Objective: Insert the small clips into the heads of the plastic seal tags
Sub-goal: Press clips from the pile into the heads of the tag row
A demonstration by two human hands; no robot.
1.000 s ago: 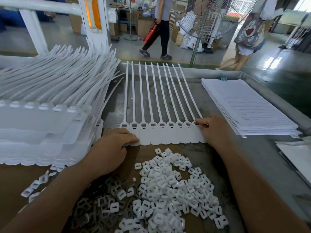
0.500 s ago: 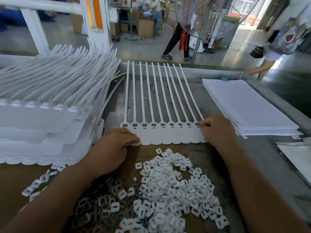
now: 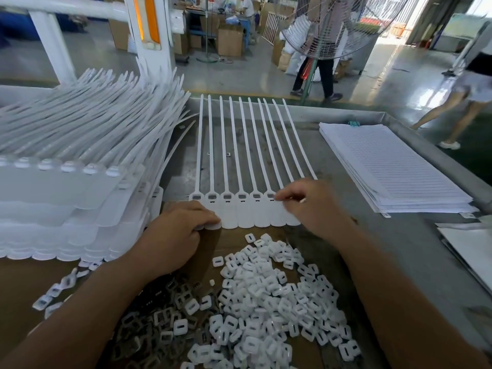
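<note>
A joined strip of white seal tags (image 3: 241,209) lies across the table, heads in a row and thin tails (image 3: 234,145) running away from me. My left hand (image 3: 178,233) holds the strip's left end, fingers curled over the near edge of the flags. At about the sixth head from the left, my right hand (image 3: 311,206) has curled fingertips pinched together. The small clip they seem to hold is hidden. The heads further right are covered by this hand. A pile of white clips (image 3: 266,296) lies in front of the strip.
A tall stack of tag strips (image 3: 66,187) fills the left side. Dark metal clips (image 3: 159,323) lie near my left forearm. A stack of lined paper sheets (image 3: 386,166) sits at right by the metal table rim (image 3: 415,134). People walk beyond a fan (image 3: 332,27).
My right hand has slid left along the row of heads, from the right end to about the sixth head. My left hand has stayed put. The people behind have walked on.
</note>
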